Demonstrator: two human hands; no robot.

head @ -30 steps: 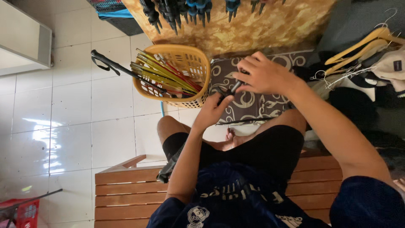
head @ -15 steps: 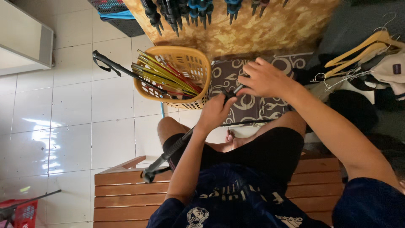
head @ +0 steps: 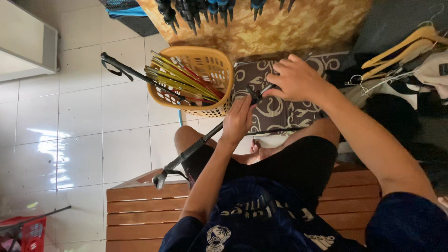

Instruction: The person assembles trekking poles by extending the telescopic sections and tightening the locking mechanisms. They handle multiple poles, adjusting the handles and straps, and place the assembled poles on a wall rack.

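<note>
A black trekking pole (head: 196, 147) with a foam grip and wrist strap slants across my lap, its handle end low over the wooden bench (head: 140, 205). My left hand (head: 238, 119) is closed around the pole's shaft. My right hand (head: 296, 79) grips the pole's upper end at a small black joint, above a patterned cushion (head: 280, 109). Just left of my hands stands a yellow plastic basket (head: 210, 70) filled with several yellow, green and red pole sections, with another black-handled pole (head: 126, 70) sticking out to the left.
A row of black and blue pole handles (head: 200, 9) lies on a brown patterned cloth (head: 298, 28) at the top. Wooden and wire hangers (head: 401, 51) and dark clothes pile at right. White tiled floor lies left, with a red crate (head: 23, 233) at bottom left.
The pole has slid down through my left hand, so its handle end now reaches further left and lower over the bench. Both hands stay at the joint.
</note>
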